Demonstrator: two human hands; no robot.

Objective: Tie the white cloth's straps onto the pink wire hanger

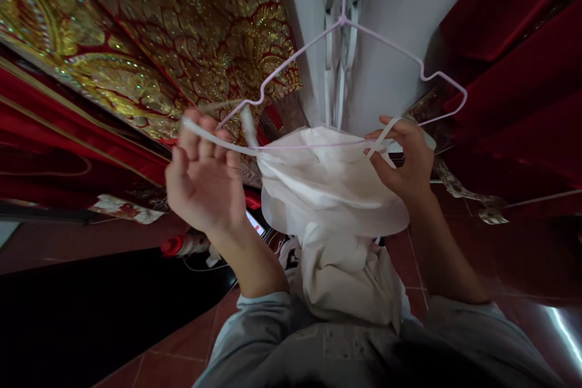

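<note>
A pink hanger hangs from a metal rack in the upper middle. Below it, a white garment lies over the hanger's lower bar and drapes toward my lap. My left hand is palm up at the garment's left, fingers spread, with a white strap running across the fingertips. On the right, my right hand pinches a second white strap between thumb and fingers, beside the bar's right part.
Gold sequined red garments hang at the upper left, and dark red cloth hangs at the right. A black surface at the lower left is near a red-capped bottle and a phone. Red tiles cover the floor.
</note>
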